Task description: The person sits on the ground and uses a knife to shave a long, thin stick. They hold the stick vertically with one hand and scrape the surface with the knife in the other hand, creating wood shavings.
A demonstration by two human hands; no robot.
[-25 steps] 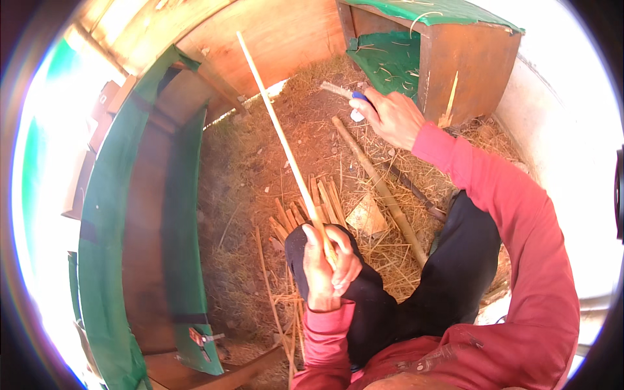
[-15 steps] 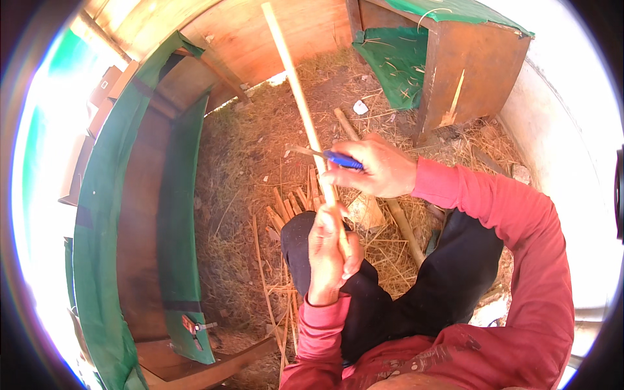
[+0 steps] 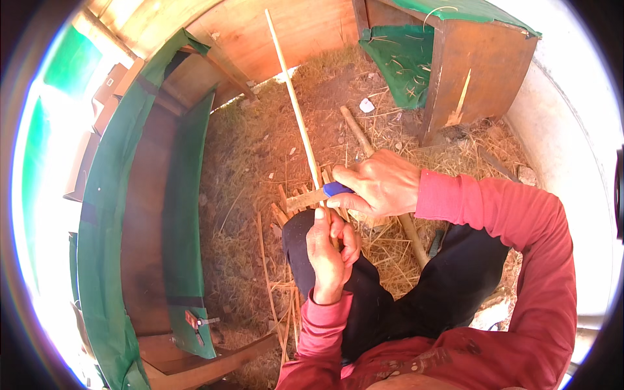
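Observation:
A long pale strip of bamboo or wood [image 3: 296, 107] slants up and away from my lap toward the far wall. My left hand [image 3: 331, 253] is closed round its near end, above my left knee, with the thumb lying along it. In my right hand [image 3: 383, 185] is a blue-handled knife [image 3: 305, 199], gripped by the handle. Its broad, brownish blade points left and crosses the strip just beyond my left thumb. The blade's exact contact with the strip is too small to make out.
Several split sticks [image 3: 279, 213] lie beyond my left knee. A round pole [image 3: 411, 237] rests on the straw-strewn ground. Green cloth covers a wooden bench [image 3: 182, 214] at left and a wooden cabinet [image 3: 478, 78] at far right. A red-and-metal tool [image 3: 196, 320] sits at lower left.
My right hand has brought the knife nearer along the strip, close to my left hand. The blade now shows its broad side, and the strip looks narrower.

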